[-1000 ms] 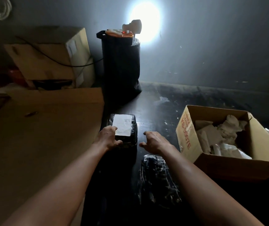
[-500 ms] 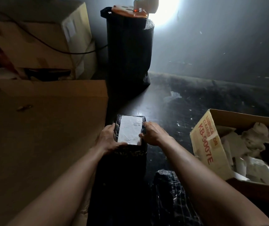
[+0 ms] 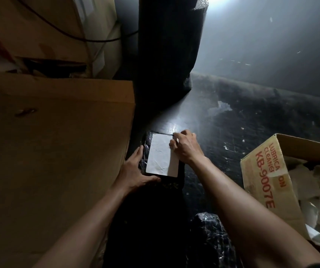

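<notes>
A black plastic-wrapped parcel (image 3: 145, 149) lies on the dark floor, with a white paper label (image 3: 160, 155) on its top. My left hand (image 3: 135, 171) rests against the parcel's left side and near corner, fingers straight and thumb along the near edge. My right hand (image 3: 185, 146) is at the label's far right corner, fingers curled and pinching the label's edge, which is lifted off the wrap there.
A large flat cardboard box (image 3: 54, 151) fills the left. A tall black wrapped roll (image 3: 166, 45) stands behind the parcel. An open carton (image 3: 265, 176) printed KB-9007E with white crumpled paper sits at right. Another black wrapped bundle (image 3: 209, 235) lies near my right forearm.
My right hand moved from beside the parcel onto the label and now pinches its far right corner. My left hand slid along the parcel's left side. The camera came closer and tilted down.
</notes>
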### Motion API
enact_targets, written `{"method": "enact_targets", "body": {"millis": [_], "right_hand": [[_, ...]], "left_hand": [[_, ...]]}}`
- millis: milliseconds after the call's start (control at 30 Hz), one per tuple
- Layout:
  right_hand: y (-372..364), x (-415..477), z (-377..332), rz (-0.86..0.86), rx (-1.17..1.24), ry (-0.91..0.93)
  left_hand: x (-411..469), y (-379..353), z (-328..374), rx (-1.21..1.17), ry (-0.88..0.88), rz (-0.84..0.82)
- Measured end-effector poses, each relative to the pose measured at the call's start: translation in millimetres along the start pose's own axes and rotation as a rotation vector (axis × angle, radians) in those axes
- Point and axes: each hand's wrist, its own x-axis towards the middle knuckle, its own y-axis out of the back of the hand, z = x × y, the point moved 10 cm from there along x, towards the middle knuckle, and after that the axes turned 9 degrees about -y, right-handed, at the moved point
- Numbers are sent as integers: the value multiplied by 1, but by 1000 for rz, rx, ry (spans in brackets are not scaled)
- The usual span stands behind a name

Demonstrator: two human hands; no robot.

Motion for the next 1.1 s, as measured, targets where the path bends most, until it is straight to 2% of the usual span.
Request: {"method": "enact_targets", "body": {"millis": [233, 533, 1100], "right_hand": [[16, 4, 3, 184, 242, -54], [25, -10, -4, 334, 214, -19], [25, -30, -11, 358, 290, 129]], "left_hand": [[-2, -2, -3, -27, -7, 13], [-3, -4, -3, -59, 12, 45], [-5, -4, -3, -81, 69, 43]]}}
